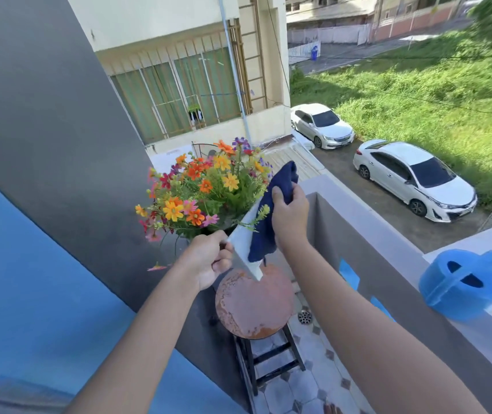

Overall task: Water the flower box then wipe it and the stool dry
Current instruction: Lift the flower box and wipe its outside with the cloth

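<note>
Left hand (pixel 208 258) was closed around the near end of the white rectangular flower box (pixel 243 234), holding it raised and tilted above the stool. Right hand (pixel 289 216) gripped a dark blue cloth (pixel 271 213), pressing it against the box's outer side. Orange, yellow and pink flowers (pixel 199 189) spread from the box, up and left of both hands. Round rust-coloured stool seat on dark legs (pixel 253 303) stood directly below the hands. Blue plastic watering can (pixel 462 285) sat on the grey balcony wall (pixel 388 249), well right of the right hand.
</note>
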Tool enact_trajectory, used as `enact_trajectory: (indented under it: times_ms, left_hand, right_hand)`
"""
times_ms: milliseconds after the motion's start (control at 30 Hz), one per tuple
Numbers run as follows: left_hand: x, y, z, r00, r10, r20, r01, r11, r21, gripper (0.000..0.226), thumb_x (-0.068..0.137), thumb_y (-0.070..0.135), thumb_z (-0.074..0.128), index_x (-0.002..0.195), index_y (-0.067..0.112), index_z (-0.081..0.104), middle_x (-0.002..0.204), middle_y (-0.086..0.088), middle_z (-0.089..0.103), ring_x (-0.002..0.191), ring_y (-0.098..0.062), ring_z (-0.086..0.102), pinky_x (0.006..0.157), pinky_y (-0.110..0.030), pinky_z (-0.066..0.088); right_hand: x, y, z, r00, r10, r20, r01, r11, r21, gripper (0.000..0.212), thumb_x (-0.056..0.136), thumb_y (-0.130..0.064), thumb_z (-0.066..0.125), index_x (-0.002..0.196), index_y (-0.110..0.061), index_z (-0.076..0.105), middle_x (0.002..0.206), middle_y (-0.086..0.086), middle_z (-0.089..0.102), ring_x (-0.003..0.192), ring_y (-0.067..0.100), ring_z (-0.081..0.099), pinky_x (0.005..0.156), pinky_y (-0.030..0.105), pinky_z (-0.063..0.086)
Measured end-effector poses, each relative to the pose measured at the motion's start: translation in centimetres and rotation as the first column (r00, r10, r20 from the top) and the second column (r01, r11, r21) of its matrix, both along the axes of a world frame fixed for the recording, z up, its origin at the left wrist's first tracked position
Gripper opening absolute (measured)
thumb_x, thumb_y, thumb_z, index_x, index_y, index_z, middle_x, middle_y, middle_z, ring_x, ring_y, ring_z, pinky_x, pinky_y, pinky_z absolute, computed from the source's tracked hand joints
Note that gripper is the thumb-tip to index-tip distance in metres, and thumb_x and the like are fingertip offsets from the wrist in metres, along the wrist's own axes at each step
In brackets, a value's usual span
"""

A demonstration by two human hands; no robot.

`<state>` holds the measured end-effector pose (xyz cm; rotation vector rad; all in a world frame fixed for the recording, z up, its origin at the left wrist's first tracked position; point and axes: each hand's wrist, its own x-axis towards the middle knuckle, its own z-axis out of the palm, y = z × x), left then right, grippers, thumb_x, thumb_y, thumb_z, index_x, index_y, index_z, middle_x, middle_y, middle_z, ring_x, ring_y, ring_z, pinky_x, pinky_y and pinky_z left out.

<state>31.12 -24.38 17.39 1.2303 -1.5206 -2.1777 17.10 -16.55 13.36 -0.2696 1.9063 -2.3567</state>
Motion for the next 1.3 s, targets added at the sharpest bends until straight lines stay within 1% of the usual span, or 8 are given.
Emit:
enact_trajectory:
  times_ms: [67,200,433,600,733,933,1100,1300]
  left_hand:
    - [0.1,0.1,0.3,1.000,-0.015,-0.010,0.015,1.000,0.000,0.030,0.094,-0.003,0.036,0.067,0.008,0.040,0.060,-0.005,0.037,0.029,-0.005,0.024,0.027,-0.016,0.014]
    - [-0.5,0.0,0.2,1.000,-0.013,-0.005,0.013,1.000,-0.010,0.027,0.093,-0.001,0.037,0.068,0.009,0.041,0.064,-0.006,0.036,0.030,-0.006,0.024,0.027,-0.017,0.015]
    - [-2.2,-1.0,0.6,0.999,0.046,-0.006,-0.046,0.999,-0.025,0.023,0.091,-0.001,0.037,0.071,0.008,0.042,0.062,-0.006,0.039,0.027,-0.007,0.023,0.028,-0.016,0.014]
    - [-2.2,-1.8,0.8,0.994,0.096,-0.045,-0.095,0.995,0.016,0.024,0.094,0.000,0.038,0.071,0.008,0.041,0.063,-0.006,0.037,0.026,-0.007,0.023,0.028,-0.016,0.013]
    - [-1.8,-1.3,0.9,0.996,0.074,-0.049,-0.076,0.997,-0.026,0.026,0.094,0.000,0.037,0.070,0.010,0.039,0.066,-0.007,0.038,0.028,-0.007,0.023,0.029,-0.017,0.013]
    - [-0.9,0.2,2.1,0.997,0.000,-0.078,-0.001,1.000,-0.006,0.028,0.094,-0.001,0.037,0.071,0.013,0.035,0.065,-0.007,0.039,0.030,-0.006,0.024,0.027,-0.017,0.015]
    - [-0.7,1.2,2.7,0.996,-0.057,-0.062,0.051,0.994,-0.093,0.027,0.095,0.000,0.035,0.073,0.016,0.031,0.066,-0.007,0.041,0.036,-0.007,0.023,0.031,-0.017,0.014]
    - [-0.5,1.1,3.3,0.997,-0.056,-0.045,0.051,0.993,-0.109,0.028,0.095,0.001,0.036,0.072,0.016,0.032,0.065,-0.006,0.040,0.037,-0.008,0.024,0.031,-0.018,0.014]
  right_hand:
    - [-1.7,0.1,0.1,0.999,-0.032,-0.010,0.032,0.998,0.046,0.013,0.095,-0.022,0.058,0.101,-0.011,0.061,0.089,0.004,0.065,0.080,0.019,0.058,0.079,0.045,0.050]
    - [-1.0,0.3,0.5,0.996,-0.064,-0.055,0.066,0.997,0.044,0.010,0.098,-0.019,0.058,0.091,-0.013,0.053,0.074,-0.007,0.053,0.067,0.010,0.047,0.068,0.030,0.038]
    - [4.8,0.8,-0.4,0.975,0.097,-0.197,-0.089,0.995,0.049,0.004,0.096,-0.010,0.058,0.099,-0.011,0.060,0.088,0.001,0.065,0.079,0.012,0.056,0.070,0.024,0.041]
    - [7.7,1.8,-4.7,0.956,0.212,-0.204,-0.176,0.968,0.179,0.014,0.094,-0.012,0.061,0.108,-0.014,0.062,0.096,-0.001,0.069,0.085,0.009,0.060,0.073,0.017,0.043]
    - [6.8,2.0,-5.5,0.980,0.153,-0.127,-0.132,0.978,0.160,0.009,0.093,-0.014,0.063,0.102,-0.017,0.065,0.089,-0.007,0.069,0.077,0.000,0.059,0.069,0.017,0.042]
    - [2.5,0.7,-2.5,0.998,-0.055,-0.040,0.057,0.997,0.050,0.009,0.094,-0.018,0.060,0.100,-0.017,0.065,0.084,-0.003,0.067,0.075,0.015,0.058,0.070,0.032,0.046]
    - [-0.2,0.5,1.0,0.985,-0.173,0.005,0.173,0.983,-0.055,0.009,0.096,-0.013,0.058,0.089,-0.019,0.061,0.075,-0.009,0.058,0.062,-0.002,0.049,0.063,0.025,0.041]
    - [0.2,0.8,3.3,0.990,-0.039,-0.138,0.039,0.999,-0.003,0.008,0.096,-0.017,0.060,0.101,-0.012,0.065,0.084,0.003,0.065,0.070,0.011,0.052,0.062,0.024,0.039]
